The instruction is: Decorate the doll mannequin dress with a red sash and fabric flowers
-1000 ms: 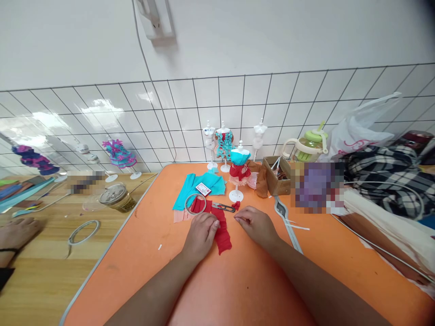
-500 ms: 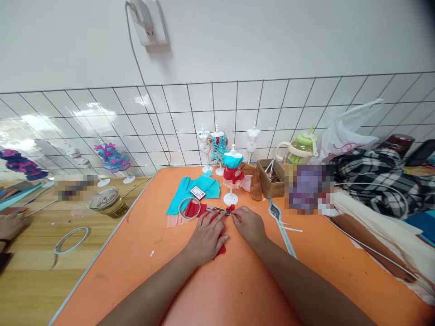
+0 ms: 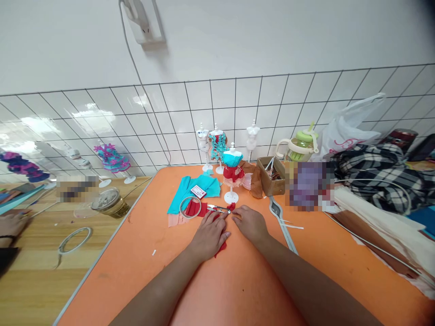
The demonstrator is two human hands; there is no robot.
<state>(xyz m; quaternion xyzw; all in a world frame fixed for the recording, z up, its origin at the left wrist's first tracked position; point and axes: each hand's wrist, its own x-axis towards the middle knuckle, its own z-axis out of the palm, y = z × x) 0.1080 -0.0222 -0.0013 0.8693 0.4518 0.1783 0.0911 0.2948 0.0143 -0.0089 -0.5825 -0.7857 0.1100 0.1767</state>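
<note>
Red, thin fabric strip (image 3: 222, 247) on the orange-topped bench (image 3: 129, 262) appears to be at a steadying step, lying mostly beneath the flat, extended left hand (image 3: 210, 236); the next move likely calls for light pressure and fine fingertip control. Beside the silver-and-black thread snips (image 3: 220, 208), the right hand (image 3: 250, 224) curls, thumb and forefinger together, any grip untellable. The strip's showing end looks uneven-edged.
</note>
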